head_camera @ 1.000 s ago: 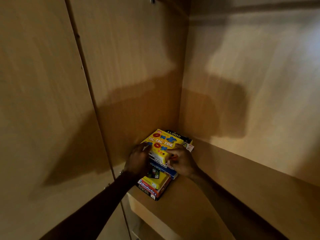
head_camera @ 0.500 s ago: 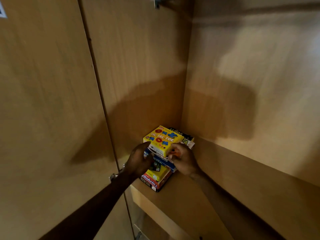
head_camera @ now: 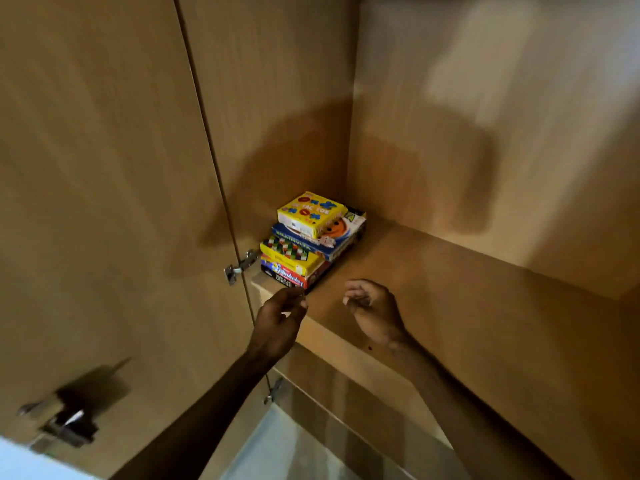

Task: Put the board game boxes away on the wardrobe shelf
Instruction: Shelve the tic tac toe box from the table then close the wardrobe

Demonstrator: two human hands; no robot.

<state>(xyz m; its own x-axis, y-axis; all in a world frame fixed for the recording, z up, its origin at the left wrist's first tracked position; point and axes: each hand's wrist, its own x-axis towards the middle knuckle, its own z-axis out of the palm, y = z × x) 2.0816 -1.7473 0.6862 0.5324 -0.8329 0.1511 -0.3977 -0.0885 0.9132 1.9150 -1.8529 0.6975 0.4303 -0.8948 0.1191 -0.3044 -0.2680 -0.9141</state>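
Observation:
A stack of several board game boxes [head_camera: 304, 251] stands in the back left corner of the wooden wardrobe shelf [head_camera: 450, 289]. A yellow Tic-Tac-Toe box [head_camera: 311, 213] lies on top, over a blue box [head_camera: 311, 242], a yellow chequered box and a red box at the bottom. My left hand [head_camera: 278, 320] hovers just in front of the stack, fingers loosely curled, holding nothing. My right hand [head_camera: 374, 310] hangs over the shelf to the right of the stack, also loosely curled and empty. Neither hand touches a box.
The open wardrobe door [head_camera: 104, 202] fills the left side, with a metal hinge [head_camera: 240, 266] beside the stack and a handle [head_camera: 69, 414] low down. The shelf's front edge [head_camera: 346, 344] runs diagonally below my hands. Bare shelf stretches to the right.
Both hands have let go of the stack and drawn back toward me. The boxes stay stacked in the corner, and the view has tilted down.

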